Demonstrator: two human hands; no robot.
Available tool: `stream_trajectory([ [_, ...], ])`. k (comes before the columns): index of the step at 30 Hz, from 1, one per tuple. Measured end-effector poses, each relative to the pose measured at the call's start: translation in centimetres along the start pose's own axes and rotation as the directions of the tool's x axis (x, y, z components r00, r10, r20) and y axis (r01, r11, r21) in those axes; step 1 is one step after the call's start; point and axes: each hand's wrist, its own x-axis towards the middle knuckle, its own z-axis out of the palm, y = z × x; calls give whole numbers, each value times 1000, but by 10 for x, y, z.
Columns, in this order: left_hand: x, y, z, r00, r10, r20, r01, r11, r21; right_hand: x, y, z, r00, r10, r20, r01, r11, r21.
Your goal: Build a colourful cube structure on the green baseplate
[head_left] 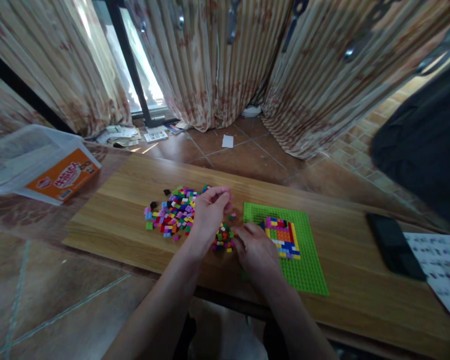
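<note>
My left hand [210,210] is over the right side of a loose heap of small toy building bricks [178,210]. Its thumb and fingers are pinched together; whatever is between them is too small to make out. Beside a smaller pile of tiny bricks [222,237], my right hand [258,247] has its fingers curled together, and their tips hide anything they grip. Partly under that hand lies a green studded baseplate [311,265]. On the plate sits a built patch of multicoloured bricks [283,237], with yellow, red, orange, blue and purple rows; its left edge is partly hidden by my right hand.
A wooden tabletop [345,250] carries everything. At the far left stands a clear plastic bin [60,172] with an orange label. On the right lie a black phone [395,246] and a printed sheet [440,265]. Patterned curtains [210,75] hang behind the table.
</note>
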Motion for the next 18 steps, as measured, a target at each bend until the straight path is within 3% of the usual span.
stream_trajectory([
  [7,-1,1,1,1000,-9,20,9,1000,6,4,-8,3,997,73,-10,-74,992,-104],
  [12,-1,-1,1,1000,-12,18,11,999,31,4,-8,9,996,27,-89,-37,993,-110],
  [15,0,-2,0,1000,-7,19,6,999,46,3,-9,7,990,24,-138,-24,1000,1],
  [18,-1,-1,0,999,-16,38,15,999,45,3,-10,-5,970,59,-235,-3,972,233],
])
